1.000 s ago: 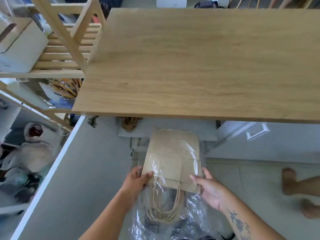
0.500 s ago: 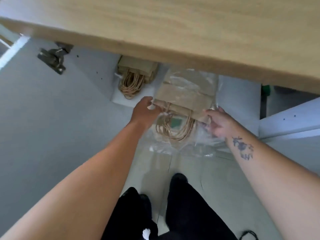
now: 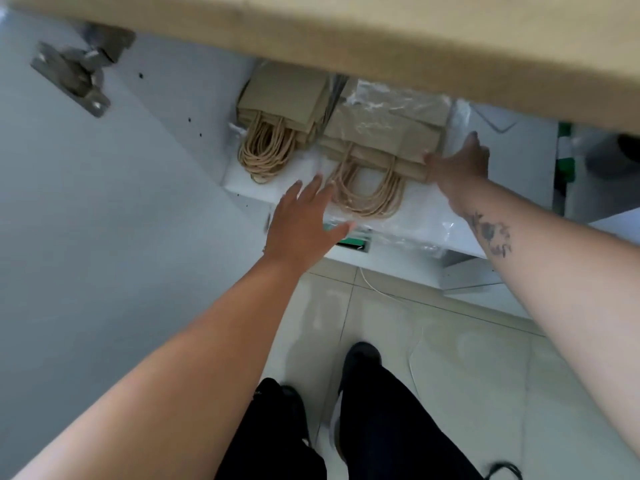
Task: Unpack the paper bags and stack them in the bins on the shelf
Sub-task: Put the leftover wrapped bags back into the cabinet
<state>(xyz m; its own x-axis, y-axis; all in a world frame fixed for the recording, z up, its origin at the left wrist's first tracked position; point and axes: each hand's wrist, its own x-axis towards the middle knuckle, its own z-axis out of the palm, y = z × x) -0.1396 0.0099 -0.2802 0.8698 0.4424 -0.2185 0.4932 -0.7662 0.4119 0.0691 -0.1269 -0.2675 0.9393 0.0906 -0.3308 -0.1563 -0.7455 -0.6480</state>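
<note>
A bundle of brown paper bags (image 3: 384, 133) with twine handles lies flat on a white shelf (image 3: 422, 206) under the wooden tabletop, still partly covered by clear plastic wrap (image 3: 391, 98). A second stack of paper bags (image 3: 284, 98) lies beside it on the left. My left hand (image 3: 304, 220) hovers with fingers spread just in front of the bundle's handles, holding nothing. My right hand (image 3: 457, 164) rests against the bundle's right edge, fingers apart and thumb touching the bags.
The wooden tabletop (image 3: 381, 32) overhangs the shelf closely. An open cabinet door with a metal hinge (image 3: 72, 77) stands at the left. Loose plastic (image 3: 415, 244) hangs off the shelf front. My legs and dark shoes are on the tiled floor (image 3: 450, 341) below.
The bundle went from held in front of the shelf to lying on it beside the other stack. My left hand has let go and drawn back; my right hand slid to the bundle's right edge.
</note>
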